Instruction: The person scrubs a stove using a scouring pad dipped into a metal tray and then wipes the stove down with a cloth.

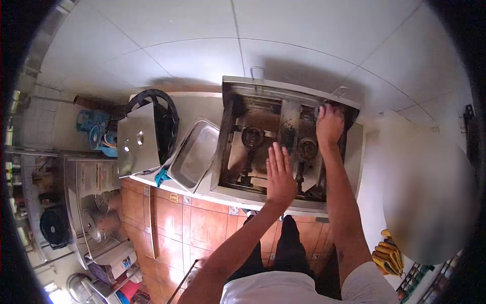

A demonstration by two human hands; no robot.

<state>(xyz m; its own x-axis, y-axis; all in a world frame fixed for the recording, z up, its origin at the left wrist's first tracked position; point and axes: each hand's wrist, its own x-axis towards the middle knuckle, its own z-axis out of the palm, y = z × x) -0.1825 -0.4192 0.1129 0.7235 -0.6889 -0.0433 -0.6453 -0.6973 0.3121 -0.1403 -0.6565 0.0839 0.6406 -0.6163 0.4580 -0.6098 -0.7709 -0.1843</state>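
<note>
A two-burner gas stove (226,109) stands before me with its inside exposed and darkened by grime. Its left burner (252,137) and right burner (307,148) are visible. My left hand (281,180) is held over the front middle of the stove, fingers stretched out and holding nothing. At the back right inner corner, my right hand (330,125) reaches in with fingers bent against the inner wall. Something small and dark shows by its fingertips, but I cannot make out what it is.
Left of the stove lie a rectangular metal pan (195,154), a teal cloth (162,176), a shiny steel panel (136,144) and black round grates (172,114). A tiled wall (192,55) rises behind. Shelving with pots (98,223) stands at left.
</note>
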